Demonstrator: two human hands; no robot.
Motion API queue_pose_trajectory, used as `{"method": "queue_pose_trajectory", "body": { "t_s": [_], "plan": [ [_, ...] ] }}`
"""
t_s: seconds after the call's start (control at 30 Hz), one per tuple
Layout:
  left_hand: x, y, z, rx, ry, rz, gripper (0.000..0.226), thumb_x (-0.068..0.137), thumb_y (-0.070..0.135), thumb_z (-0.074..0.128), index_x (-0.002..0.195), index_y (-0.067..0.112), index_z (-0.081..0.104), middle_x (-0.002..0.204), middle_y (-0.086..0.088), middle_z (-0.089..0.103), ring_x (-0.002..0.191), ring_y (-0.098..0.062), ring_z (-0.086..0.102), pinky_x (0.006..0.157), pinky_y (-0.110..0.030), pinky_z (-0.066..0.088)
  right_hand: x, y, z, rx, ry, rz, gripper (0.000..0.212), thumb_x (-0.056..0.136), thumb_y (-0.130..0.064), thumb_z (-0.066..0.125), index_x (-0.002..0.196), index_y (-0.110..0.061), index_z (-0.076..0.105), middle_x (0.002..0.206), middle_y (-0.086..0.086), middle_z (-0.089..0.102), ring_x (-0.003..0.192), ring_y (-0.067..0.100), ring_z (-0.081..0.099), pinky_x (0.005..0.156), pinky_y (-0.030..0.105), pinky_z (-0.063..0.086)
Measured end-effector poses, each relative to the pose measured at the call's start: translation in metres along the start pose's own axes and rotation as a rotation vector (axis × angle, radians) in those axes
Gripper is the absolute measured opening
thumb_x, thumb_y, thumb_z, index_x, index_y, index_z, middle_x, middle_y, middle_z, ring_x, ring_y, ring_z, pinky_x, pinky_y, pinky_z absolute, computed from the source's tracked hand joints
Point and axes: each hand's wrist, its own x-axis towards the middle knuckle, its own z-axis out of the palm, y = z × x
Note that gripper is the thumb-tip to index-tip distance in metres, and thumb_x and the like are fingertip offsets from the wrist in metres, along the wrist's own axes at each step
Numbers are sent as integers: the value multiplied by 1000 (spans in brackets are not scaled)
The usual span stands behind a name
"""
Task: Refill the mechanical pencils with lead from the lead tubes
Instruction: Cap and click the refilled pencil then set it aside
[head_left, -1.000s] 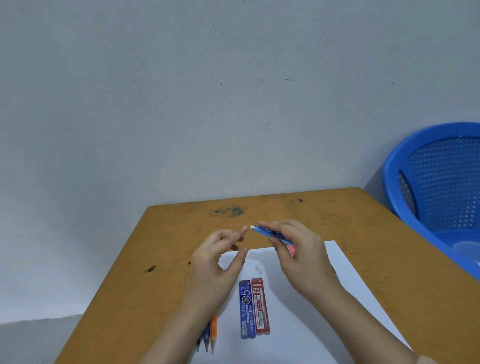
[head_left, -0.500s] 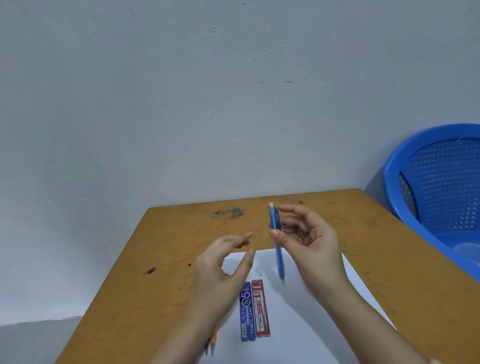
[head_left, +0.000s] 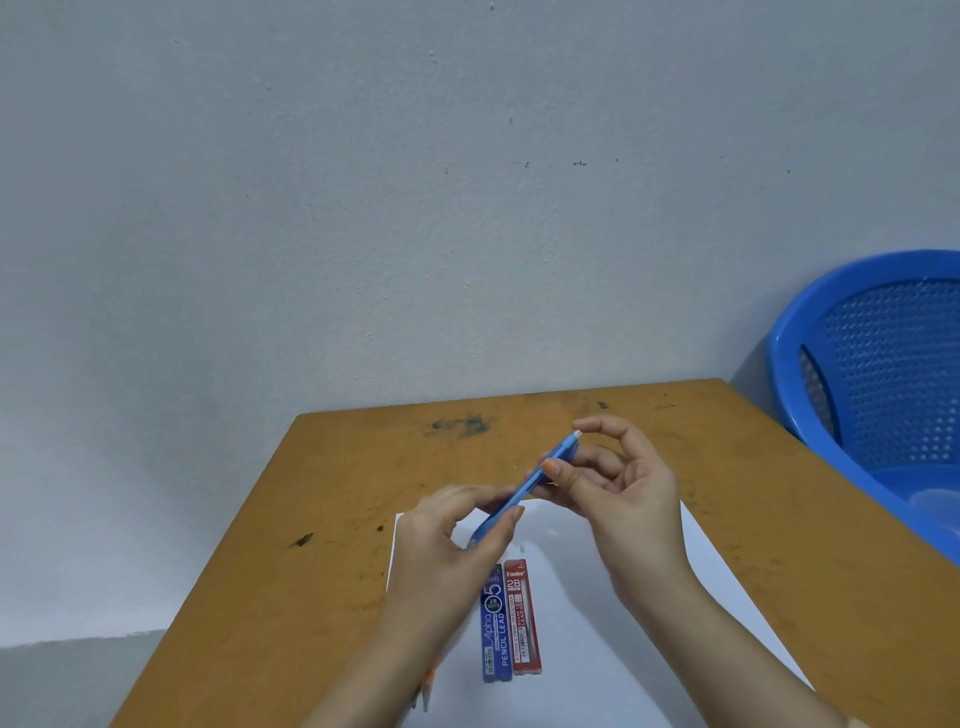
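Blue is the colour of the mechanical pencil (head_left: 522, 491) being worked on. It hangs in the air on a slant above the white paper (head_left: 597, 623), gripped at both ends. The left hand (head_left: 452, 545) curls its thumb and fingers round the lower, writing end, most likely to keep the barrel from turning. The right hand (head_left: 623, 499) pinches the upper part, and its forefinger arches over to touch the white cap (head_left: 576, 433). That hold suggests the cap is about to be pulled off so that lead can go in from the top; it is still in place.

The blue lead tube (head_left: 493, 623) and the red lead tube (head_left: 525, 618) lie side by side on the paper, just below the hands and within easy reach. Both look closed and untouched, so the refill seems to be at an early step. The sheet probably serves to catch and show any thin lead that falls. The tips of the spare pencils (head_left: 427, 693) peep out from under the left forearm. A wooden table (head_left: 337, 519) bears everything, and a blue basket (head_left: 883, 389) stands off to the right.
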Motion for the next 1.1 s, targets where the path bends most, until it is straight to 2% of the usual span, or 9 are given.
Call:
{"method": "queue_pose_trajectory", "body": {
  "t_s": [0.2,0.33,0.43,0.5,0.57,0.63,0.8,0.97,1.1],
  "plan": [
    [5,-4,-5,-9,41,-2,32,75,8,76,89,36,70,90,21,69,85,-1,65,76,-12,48,4,3,-2,-38,3,-1,27,79,8,67,98,-8,59,80,14,72,75,28,71,70,30,58],
    [9,-11,-11,-15,97,-42,28,76,6,75,89,31,73,88,20,70,86,-2,65,78,-16,50,10,11,-8,-106,15,17,29,81,9,65,101,-13,62,84,13,71,76,22,70,69,26,56],
    [13,-13,-15,7,128,-52,32,77,6,75,88,36,70,86,20,70,86,0,64,76,-11,48,14,21,-14,-386,-11,86,31,82,8,64,93,-21,66,83,7,69,73,18,64,71,28,54],
    [14,-13,-18,32,128,-59,31,77,7,74,90,35,69,86,19,69,87,3,63,75,-7,47,14,27,-17,-641,-112,159,24,83,-1,66,89,-24,69,85,0,69,78,15,62,72,22,50],
    [15,-15,-19,65,122,-55,29,78,9,74,92,34,68,88,19,68,89,4,62,75,-6,46,12,32,-17,-904,-241,216,17,86,-13,66,99,-24,71,89,-6,66,80,7,60,67,10,44],
    [15,-17,-20,90,117,-51,29,78,10,74,93,34,67,89,20,67,90,4,62,76,-7,47,10,37,-15,-1055,-313,220,20,87,-21,65,106,-21,71,82,-11,61,75,-1,54,58,4,36],
    [15,-19,-20,109,105,-42,28,79,13,74,95,35,67,91,21,67,91,3,62,77,-10,49,9,42,-13,-1103,-301,208,21,90,-25,62,108,-19,71,71,-18,50,69,-2,50,54,8,32],
    [16,-21,-19,111,102,-42,27,79,13,74,95,33,68,91,21,66,91,4,62,77,-9,48,9,45,-11,-1156,-296,158,19,89,-26,62,104,-18,72,76,-19,48,70,-2,49,55,6,33],
    [15,-21,-20,100,104,-42,25,79,11,73,96,29,69,92,20,66,92,4,61,76,-6,47,8,47,-11,-1187,-296,132,15,89,-25,62,99,-20,72,91,-8,55,73,1,50,56,7,33]
  ]
}}
